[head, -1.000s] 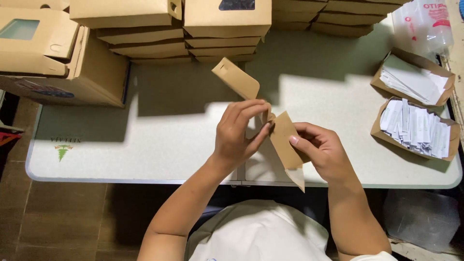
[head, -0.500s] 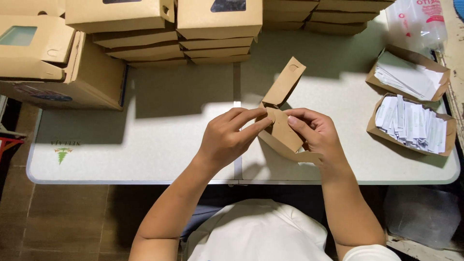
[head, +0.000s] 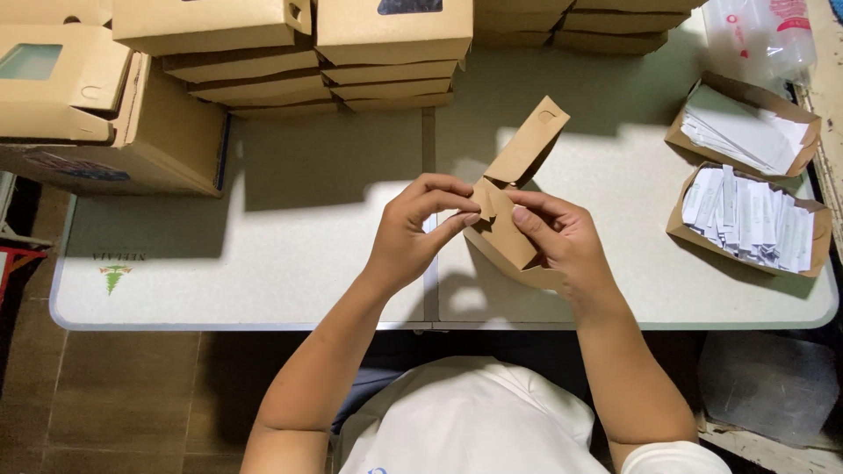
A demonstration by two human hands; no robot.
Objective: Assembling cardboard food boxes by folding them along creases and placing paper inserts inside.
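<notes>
While the pale surface (head: pixel 263 263) spreads under stacked brown boxes (head: pixel 391 53) and two trays of white slips (head: pixel 746 219) at my right, I hold a half-folded brown carton (head: pixel 509 233) above it, both hands' fingers pinched on it: left hand (head: pixel 413 233) at a flap, right hand (head: pixel 562 241) gripping the body.

I hold a half-folded brown cardboard box (head: pixel 514 206) over the worktop, stacks of finished brown window boxes (head: pixel 391 44) line the far edge, two open brown trays of white slips (head: pixel 746 215) sit right, and a green tree-shaped label (head: pixel 114 276) marks the near-left corner.
</notes>
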